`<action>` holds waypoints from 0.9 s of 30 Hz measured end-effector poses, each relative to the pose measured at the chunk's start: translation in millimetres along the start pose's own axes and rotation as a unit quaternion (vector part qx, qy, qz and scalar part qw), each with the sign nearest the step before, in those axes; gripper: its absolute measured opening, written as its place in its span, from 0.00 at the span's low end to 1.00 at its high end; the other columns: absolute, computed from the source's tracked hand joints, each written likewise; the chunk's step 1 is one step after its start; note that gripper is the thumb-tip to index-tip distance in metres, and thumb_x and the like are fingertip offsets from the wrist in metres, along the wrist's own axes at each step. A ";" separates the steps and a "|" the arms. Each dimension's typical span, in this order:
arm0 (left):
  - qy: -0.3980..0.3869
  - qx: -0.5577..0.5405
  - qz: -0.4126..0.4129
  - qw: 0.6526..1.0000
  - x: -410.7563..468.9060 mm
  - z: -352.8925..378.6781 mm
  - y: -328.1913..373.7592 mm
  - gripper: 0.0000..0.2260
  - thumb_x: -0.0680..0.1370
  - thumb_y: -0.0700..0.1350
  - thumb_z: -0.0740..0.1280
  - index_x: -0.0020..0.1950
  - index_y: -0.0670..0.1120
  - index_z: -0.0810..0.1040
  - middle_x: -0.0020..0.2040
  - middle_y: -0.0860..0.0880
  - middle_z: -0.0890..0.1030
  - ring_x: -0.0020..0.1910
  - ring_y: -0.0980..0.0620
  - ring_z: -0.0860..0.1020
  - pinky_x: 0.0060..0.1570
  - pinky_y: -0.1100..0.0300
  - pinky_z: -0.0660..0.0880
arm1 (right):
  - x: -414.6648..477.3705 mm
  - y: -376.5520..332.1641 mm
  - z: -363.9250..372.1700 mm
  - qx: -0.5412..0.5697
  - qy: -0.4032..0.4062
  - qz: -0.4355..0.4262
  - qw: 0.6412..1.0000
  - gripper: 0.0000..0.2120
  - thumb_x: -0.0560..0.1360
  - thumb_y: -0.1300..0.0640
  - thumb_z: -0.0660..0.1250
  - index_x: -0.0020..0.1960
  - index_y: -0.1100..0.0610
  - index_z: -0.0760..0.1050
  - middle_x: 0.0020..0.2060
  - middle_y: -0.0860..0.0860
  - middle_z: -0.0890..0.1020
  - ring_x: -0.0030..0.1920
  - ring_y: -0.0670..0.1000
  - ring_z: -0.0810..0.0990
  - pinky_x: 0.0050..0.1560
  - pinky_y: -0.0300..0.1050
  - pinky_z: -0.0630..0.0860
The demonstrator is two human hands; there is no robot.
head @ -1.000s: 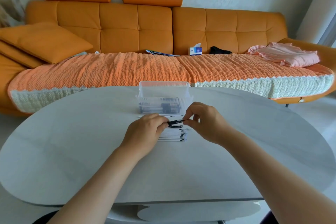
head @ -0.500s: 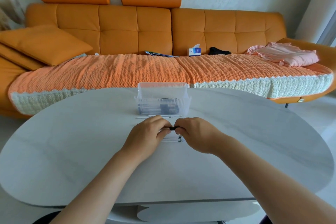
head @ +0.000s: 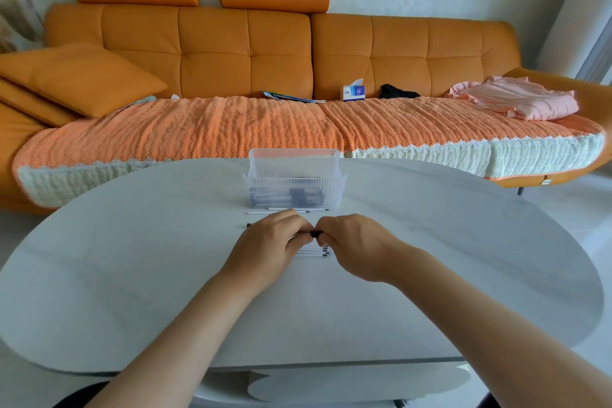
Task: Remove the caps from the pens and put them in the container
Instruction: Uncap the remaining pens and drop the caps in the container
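Pen is held low over counter, long axis left–right, black cap at its right end. Left hand pinches the barrel and right hand pinches the cap, knuckles almost touching. Judged: cap not yet off, pull goes rightward. Spare pens lie beneath. Container stands just beyond, about equally near both hands.

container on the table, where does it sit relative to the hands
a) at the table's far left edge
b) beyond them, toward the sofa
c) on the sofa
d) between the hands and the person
b: the clear container stands on the table past the left hand and the right hand, which pinch a pen between them, on the side nearest the sofa.
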State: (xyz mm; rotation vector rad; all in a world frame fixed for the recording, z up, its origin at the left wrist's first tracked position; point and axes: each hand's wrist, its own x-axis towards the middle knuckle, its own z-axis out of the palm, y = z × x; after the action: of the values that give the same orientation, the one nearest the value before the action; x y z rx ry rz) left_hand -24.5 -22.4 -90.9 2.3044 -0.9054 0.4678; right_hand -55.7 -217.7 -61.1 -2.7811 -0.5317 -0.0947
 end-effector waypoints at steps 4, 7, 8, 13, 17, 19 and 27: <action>0.001 0.001 -0.010 1.000 -0.3 -2.4 -0.6 0.02 0.77 0.47 0.68 0.48 0.54 0.79 0.42 0.59 0.76 0.42 0.58 0.74 0.38 0.59 0.73 | -0.3 2.5 -5.0 0.022 -0.001 -0.002 1.000 0.10 0.83 0.52 0.56 0.52 0.51 0.75 0.37 0.45 0.77 0.36 0.47 0.73 0.34 0.40 0.65; 0.000 0.032 -0.014 0.999 -0.4 -2.8 -0.7 0.02 0.77 0.47 0.68 0.48 0.55 0.78 0.43 0.59 0.76 0.41 0.58 0.74 0.37 0.59 0.73 | -0.9 4.9 -5.5 0.064 -0.023 0.029 0.997 0.09 0.83 0.49 0.56 0.56 0.48 0.75 0.42 0.44 0.79 0.40 0.45 0.76 0.41 0.44 0.72; 0.002 0.043 -0.019 0.999 -0.6 -2.9 -1.4 0.02 0.77 0.47 0.68 0.48 0.54 0.78 0.43 0.59 0.77 0.42 0.58 0.74 0.37 0.58 0.73 | -1.0 7.4 -5.7 0.066 -0.021 0.042 0.997 0.09 0.83 0.50 0.56 0.56 0.48 0.74 0.43 0.45 0.79 0.42 0.46 0.76 0.42 0.45 0.72; 0.011 0.065 -0.049 0.997 -1.8 -6.0 -5.3 0.06 0.76 0.50 0.69 0.52 0.56 0.78 0.49 0.61 0.79 0.49 0.60 0.77 0.41 0.59 0.75 | -2.0 36.5 -7.6 0.009 0.015 0.093 0.995 0.11 0.82 0.58 0.59 0.57 0.51 0.79 0.53 0.49 0.72 0.48 0.53 0.77 0.49 0.42 0.71; 0.003 0.067 -0.056 0.996 -2.4 -6.0 -6.4 0.04 0.77 0.50 0.68 0.51 0.57 0.78 0.48 0.63 0.80 0.48 0.61 0.77 0.41 0.60 0.74 | -6.1 51.7 -9.0 0.016 0.009 0.162 0.987 0.10 0.78 0.53 0.68 0.59 0.47 0.79 0.49 0.45 0.78 0.50 0.48 0.77 0.51 0.42 0.75; 0.007 0.071 -0.045 0.996 -1.8 -5.1 -7.5 0.04 0.76 0.49 0.68 0.50 0.56 0.79 0.47 0.62 0.81 0.46 0.60 0.78 0.41 0.60 0.73 | -7.2 52.9 -9.0 0.024 0.005 0.174 0.984 0.10 0.75 0.50 0.70 0.56 0.46 0.80 0.48 0.43 0.81 0.50 0.47 0.79 0.53 0.45 0.77; -0.004 0.083 -0.035 0.996 -0.4 0.4 -4.6 0.04 0.78 0.49 0.67 0.52 0.55 0.80 0.46 0.60 0.80 0.46 0.59 0.76 0.40 0.61 0.72 | -6.2 46.9 -8.8 -0.014 0.010 0.117 0.993 0.14 0.78 0.46 0.65 0.63 0.45 0.76 0.54 0.43 0.78 0.48 0.44 0.74 0.52 0.43 0.74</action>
State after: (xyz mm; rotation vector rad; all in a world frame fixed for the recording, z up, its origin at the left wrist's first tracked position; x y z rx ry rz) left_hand -21.5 -19.7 -93.3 2.4817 -0.8140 0.5211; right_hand -44.2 -264.0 -66.8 -2.8439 -0.1972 -0.0783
